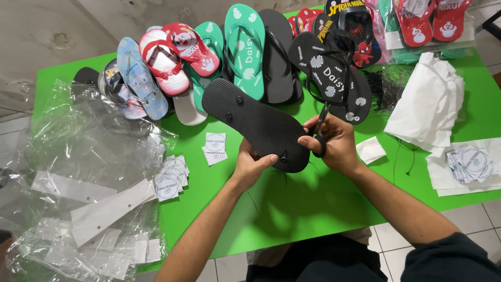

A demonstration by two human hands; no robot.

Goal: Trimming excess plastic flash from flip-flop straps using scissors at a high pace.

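Note:
My left hand (251, 166) grips the near end of a black flip-flop (250, 120) held sole-up above the green table (292, 203), thumb pressed by the heel plug. My right hand (334, 143) holds black scissors (320, 133), fingers through the handles, the blades pointing up beside the sandal's edge. A second black flip-flop with white flower print (329, 78) lies just behind the scissors.
A row of coloured flip-flops (209, 57) lines the table's far side. Crumpled clear plastic bags (88, 156) and white card strips (109, 209) cover the left. Stacks of square paper labels (171, 177) lie near my left arm; white tissue (428, 104) and more labels (469, 164) sit right.

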